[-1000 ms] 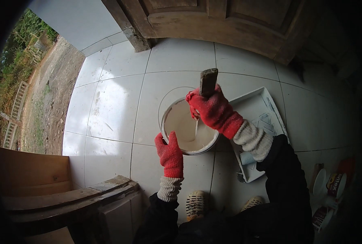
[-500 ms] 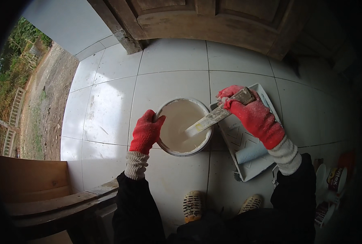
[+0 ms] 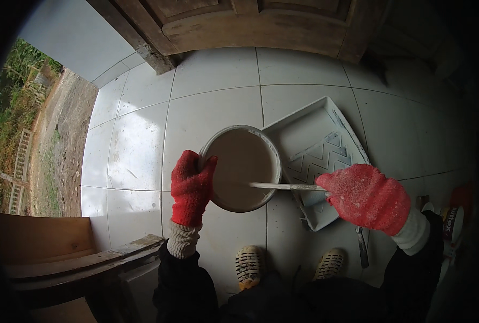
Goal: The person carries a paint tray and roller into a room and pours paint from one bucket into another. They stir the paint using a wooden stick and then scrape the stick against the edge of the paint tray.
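A round bucket (image 3: pixel 224 131) stands on the floor tiles, holding pale, off-white paint (image 3: pixel 239 161). My left hand (image 3: pixel 190 185), in a red glove with a grey-white knit cuff, grips the bucket's left rim, thumb over the edge. In my right hand (image 3: pixel 369 200), gloved the same way, is a flat wooden stirring stick (image 3: pixel 290 187). It lies nearly level across the bucket's right rim, and its far end dips into the paint. Beneath and beyond my right hand sits a white paint tray (image 3: pixel 298 121) with a ridged slope. A paint roller (image 3: pixel 313 198) in it is mostly hidden by that hand.
A dark roller handle (image 3: pixel 362 250) sticks out by my right foot. Labelled containers (image 3: pixel 453 222) stand at the far right. A wooden door panel (image 3: pixel 250 35) borders the far side, a wooden frame (image 3: pixel 83 264) the near left. Outdoor ground (image 3: pixel 70 129) lies left.
My right hand has moved right and nearer to me, turning the stick from slanted to almost level. More of the tray now shows, while the roller is more covered. My left hand keeps its hold.
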Available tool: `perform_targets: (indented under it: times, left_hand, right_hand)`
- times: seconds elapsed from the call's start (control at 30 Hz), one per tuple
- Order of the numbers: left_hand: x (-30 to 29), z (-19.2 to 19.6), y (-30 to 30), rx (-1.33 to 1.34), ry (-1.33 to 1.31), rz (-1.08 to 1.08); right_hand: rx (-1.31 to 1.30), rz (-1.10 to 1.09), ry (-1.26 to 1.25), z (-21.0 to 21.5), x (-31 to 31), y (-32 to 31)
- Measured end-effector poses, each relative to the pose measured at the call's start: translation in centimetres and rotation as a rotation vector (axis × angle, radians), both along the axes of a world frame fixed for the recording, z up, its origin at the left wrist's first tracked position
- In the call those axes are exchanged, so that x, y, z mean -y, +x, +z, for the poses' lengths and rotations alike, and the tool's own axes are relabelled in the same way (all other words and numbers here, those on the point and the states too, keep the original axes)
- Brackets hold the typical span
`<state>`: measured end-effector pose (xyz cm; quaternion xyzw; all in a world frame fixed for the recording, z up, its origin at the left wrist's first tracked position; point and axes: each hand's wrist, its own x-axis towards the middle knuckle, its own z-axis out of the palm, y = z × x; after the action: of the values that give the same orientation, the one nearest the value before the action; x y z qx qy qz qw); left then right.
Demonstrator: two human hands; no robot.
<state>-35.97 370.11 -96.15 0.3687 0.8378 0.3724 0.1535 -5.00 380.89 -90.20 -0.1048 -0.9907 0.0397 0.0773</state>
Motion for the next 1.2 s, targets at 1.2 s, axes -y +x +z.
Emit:
perform_targets:
  times: [1.2]
  left_hand:
    - [-3.9,1.2,9.1,-0.324,-0.061,-0.379]
  right_hand:
    - [0.310,-0.420,-1.051,-3.1,0.4,6.2]
